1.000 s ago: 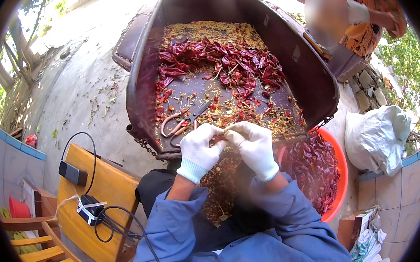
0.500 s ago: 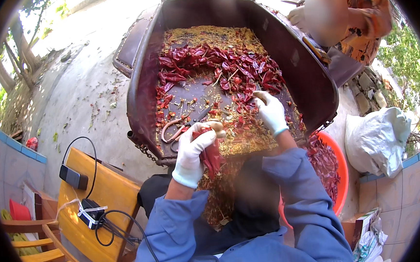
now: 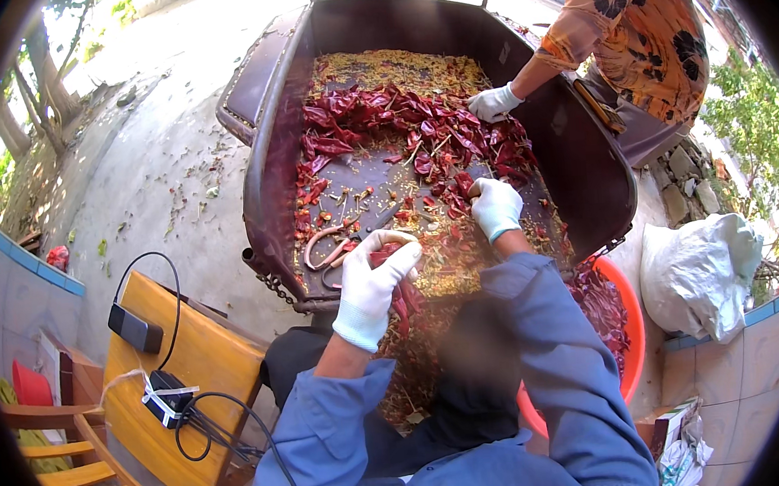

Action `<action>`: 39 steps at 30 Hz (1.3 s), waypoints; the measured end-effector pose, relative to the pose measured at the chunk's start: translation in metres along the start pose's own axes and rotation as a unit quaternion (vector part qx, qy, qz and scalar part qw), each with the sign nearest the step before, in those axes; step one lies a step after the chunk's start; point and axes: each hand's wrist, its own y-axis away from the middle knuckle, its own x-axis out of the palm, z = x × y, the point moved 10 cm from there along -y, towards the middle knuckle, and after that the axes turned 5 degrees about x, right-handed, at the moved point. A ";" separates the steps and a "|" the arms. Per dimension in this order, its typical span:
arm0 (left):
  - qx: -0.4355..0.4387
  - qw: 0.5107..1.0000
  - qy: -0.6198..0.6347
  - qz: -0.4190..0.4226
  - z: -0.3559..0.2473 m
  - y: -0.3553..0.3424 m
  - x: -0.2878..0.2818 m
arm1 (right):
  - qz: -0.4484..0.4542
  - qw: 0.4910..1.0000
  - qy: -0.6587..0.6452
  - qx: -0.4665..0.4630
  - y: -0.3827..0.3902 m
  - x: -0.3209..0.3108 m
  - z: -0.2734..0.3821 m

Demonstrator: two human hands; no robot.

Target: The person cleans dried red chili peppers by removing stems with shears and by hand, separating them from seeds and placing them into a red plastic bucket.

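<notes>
My left hand (image 3: 376, 280), in a white glove, is closed around dried red chili peppers (image 3: 407, 307) that hang below its fingers at the near edge of the cart bed. Further right, my gloved right hand (image 3: 497, 208) is over the bed with its fingers curled at a red chili pepper (image 3: 475, 188); its fingertips are partly hidden. A heap of dried red chilies (image 3: 417, 125) lies across the middle of the dark metal cart (image 3: 587, 188). Scissors with pinkish handles (image 3: 321, 249) rest near my left hand, among yellow seeds and stem bits.
Another person's gloved hand (image 3: 494, 103) reaches over the cart's right wall to the heap. An orange-red tub (image 3: 633, 334) of chilies stands by my right arm, near a white sack (image 3: 701, 275). A wooden chair (image 3: 189, 347) at left carries black adapters and cables.
The other person has leaned in, their hand now at the heap. My right hand has turned and its fingers have curled. My left hand still holds chilies, shifted slightly right.
</notes>
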 end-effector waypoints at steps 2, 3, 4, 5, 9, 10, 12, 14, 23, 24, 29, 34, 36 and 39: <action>-0.015 1.000 -0.025 0.005 0.001 0.002 0.004 | 0.003 1.000 -0.017 0.006 0.003 -0.005 -0.005; -0.020 1.000 -0.013 0.001 0.002 0.003 0.006 | -0.016 1.000 -0.015 0.003 0.005 -0.009 -0.007; -0.027 0.999 -0.017 0.005 0.002 0.003 0.006 | -0.034 0.999 -0.015 0.000 0.006 -0.013 -0.007; -0.034 0.999 -0.021 0.009 0.002 0.004 0.006 | -0.053 0.998 -0.015 -0.003 0.007 -0.018 -0.007; -0.037 0.998 -0.040 -0.008 0.000 0.004 0.000 | -0.024 0.994 0.097 -0.041 0.009 -0.013 0.006; -0.033 0.999 -0.043 -0.003 0.000 0.003 0.002 | 0.030 0.992 0.117 -0.030 0.004 -0.004 0.005; -0.025 0.999 -0.048 0.006 0.002 0.002 0.004 | 0.051 0.994 0.096 -0.017 -0.001 0.002 0.001; -0.034 0.998 -0.044 -0.001 0.002 0.002 0.002 | 0.040 0.997 0.060 -0.007 -0.001 -0.001 0.002; 0.024 0.992 -0.115 -0.054 -0.016 0.003 0.004 | 0.046 0.884 -0.464 -0.011 0.044 -0.040 0.025; 0.048 0.988 -0.135 -0.058 -0.020 0.003 0.006 | 0.084 0.848 -0.523 -0.014 0.056 -0.041 0.035; 0.210 0.950 -0.228 -0.020 -0.041 0.003 0.020 | 0.232 0.785 -0.573 -0.038 0.118 -0.049 0.085; 0.242 0.907 -0.344 -0.011 -0.049 0.011 0.019 | 0.280 0.772 -0.567 -0.065 0.139 -0.043 0.098; 0.284 0.846 -0.452 -0.020 -0.060 0.019 0.026 | 0.191 0.862 -0.461 -0.090 0.139 -0.059 0.091; 0.339 0.787 -0.514 -0.037 -0.068 0.026 0.032 | 0.035 0.906 -0.406 -0.113 0.145 -0.105 0.092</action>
